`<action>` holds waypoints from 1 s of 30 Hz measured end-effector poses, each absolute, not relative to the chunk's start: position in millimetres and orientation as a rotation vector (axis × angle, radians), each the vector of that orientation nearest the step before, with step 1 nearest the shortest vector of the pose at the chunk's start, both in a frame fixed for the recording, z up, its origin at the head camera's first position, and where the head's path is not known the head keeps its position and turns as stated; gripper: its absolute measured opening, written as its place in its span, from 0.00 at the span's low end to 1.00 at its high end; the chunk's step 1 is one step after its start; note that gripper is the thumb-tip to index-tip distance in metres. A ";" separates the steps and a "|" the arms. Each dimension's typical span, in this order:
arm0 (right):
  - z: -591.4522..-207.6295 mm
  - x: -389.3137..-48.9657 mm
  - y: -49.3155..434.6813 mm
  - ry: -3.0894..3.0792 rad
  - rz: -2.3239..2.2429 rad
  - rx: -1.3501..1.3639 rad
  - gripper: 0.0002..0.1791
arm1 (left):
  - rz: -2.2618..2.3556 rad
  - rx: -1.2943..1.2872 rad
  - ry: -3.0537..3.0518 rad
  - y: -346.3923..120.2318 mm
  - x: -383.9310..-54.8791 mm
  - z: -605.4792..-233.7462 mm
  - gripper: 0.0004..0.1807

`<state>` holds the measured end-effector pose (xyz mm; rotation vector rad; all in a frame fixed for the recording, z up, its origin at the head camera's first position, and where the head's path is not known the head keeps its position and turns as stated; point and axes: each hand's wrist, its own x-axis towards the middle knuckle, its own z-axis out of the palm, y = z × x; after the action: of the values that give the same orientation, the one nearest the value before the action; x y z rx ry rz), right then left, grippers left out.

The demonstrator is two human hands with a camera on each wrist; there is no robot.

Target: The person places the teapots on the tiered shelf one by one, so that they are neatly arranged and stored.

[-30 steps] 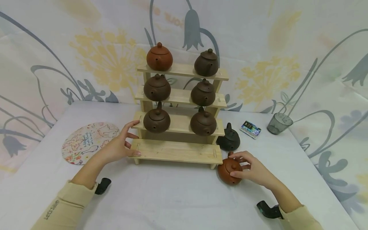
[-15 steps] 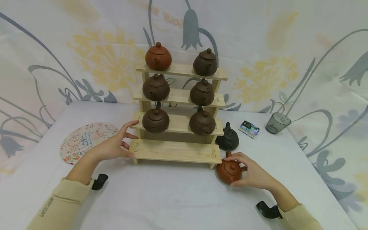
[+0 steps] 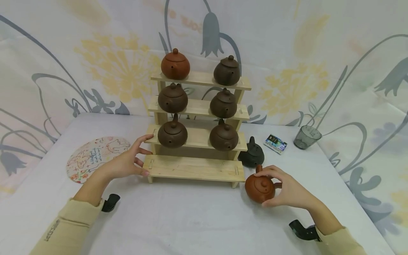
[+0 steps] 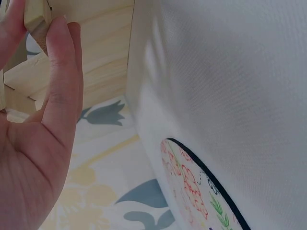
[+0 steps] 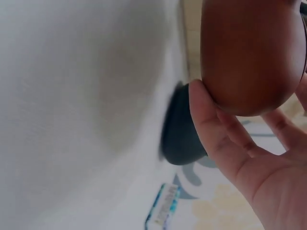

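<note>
My right hand (image 3: 291, 193) grips a reddish-brown clay teapot (image 3: 256, 189) beside the right front corner of a stepped wooden display stand (image 3: 194, 167). In the right wrist view, fingers lie along the round body of this teapot (image 5: 249, 62), which is raised off the white cloth. At the stand's left end, my left hand (image 3: 124, 163) holds on with fingers at the third step and thumb at the lowest one; the left wrist view has a board end (image 4: 37, 21) between thumb and fingers. Behind the held teapot, a black teapot (image 3: 254, 156) sits on the table.
Several teapots occupy the upper steps, among them an orange-red one (image 3: 175, 66) and a dark brown one (image 3: 224, 136). A small printed packet (image 3: 275, 143) and a grey transparent cup (image 3: 307, 137) lie back right. A round patterned mat (image 3: 95, 156) is at left.
My right hand has changed its hold on the reddish-brown teapot, lifted it and moved it slightly right, away from the stand's corner. My left hand stays on the stand.
</note>
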<state>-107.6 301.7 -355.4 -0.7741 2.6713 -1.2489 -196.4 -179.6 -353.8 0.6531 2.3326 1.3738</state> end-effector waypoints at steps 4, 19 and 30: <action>-348.5 -109.3 300.9 2.633 -1.312 -0.811 0.38 | 1.376 0.655 2.335 -179.1 -195.6 -353.1 0.60; -342.8 -123.2 256.1 2.537 -1.376 -0.798 0.37 | 1.394 0.641 2.317 -177.4 -192.8 -349.6 0.60; -337.6 -132.3 221.2 2.531 -1.376 -0.842 0.37 | 1.388 0.652 2.324 -177.6 -193.0 -350.1 0.60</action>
<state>-132.3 221.2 -337.6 -0.8423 2.5305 -1.3758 -193.0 -177.6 -350.1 0.6524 2.3238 1.3877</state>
